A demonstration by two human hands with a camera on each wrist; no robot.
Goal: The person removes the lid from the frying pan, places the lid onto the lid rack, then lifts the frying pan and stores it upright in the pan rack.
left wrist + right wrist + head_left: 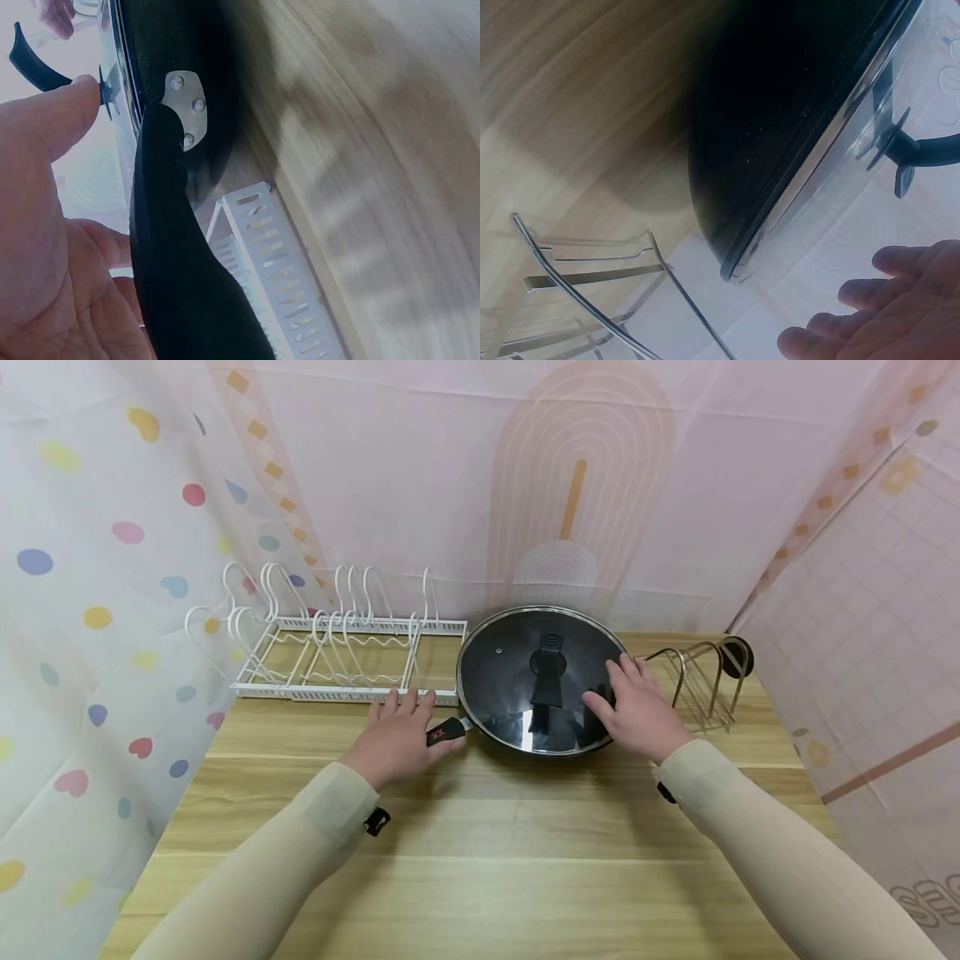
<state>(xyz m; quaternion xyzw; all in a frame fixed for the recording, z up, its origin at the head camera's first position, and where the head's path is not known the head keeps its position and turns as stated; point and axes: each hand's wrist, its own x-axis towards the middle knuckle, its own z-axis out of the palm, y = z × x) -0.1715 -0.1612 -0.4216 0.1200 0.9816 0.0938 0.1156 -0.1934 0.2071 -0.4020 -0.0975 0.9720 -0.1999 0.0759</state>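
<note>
On the surface (525,868), the pan (742,142) is set between the left grip (397,739) and the right grip (637,706). Its handle (176,247) is placed beneath the left grip. The lid (498,693) is laid on the pan, its right edge under the right grip. The slotted rack (360,695) is stood beyond the left grip, leftward; the wire rack (705,685), right of the right grip. Beyond both grips, cloth (420,477) is hung.

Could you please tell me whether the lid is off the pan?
No, the glass lid sits on top of the black pan.
</note>
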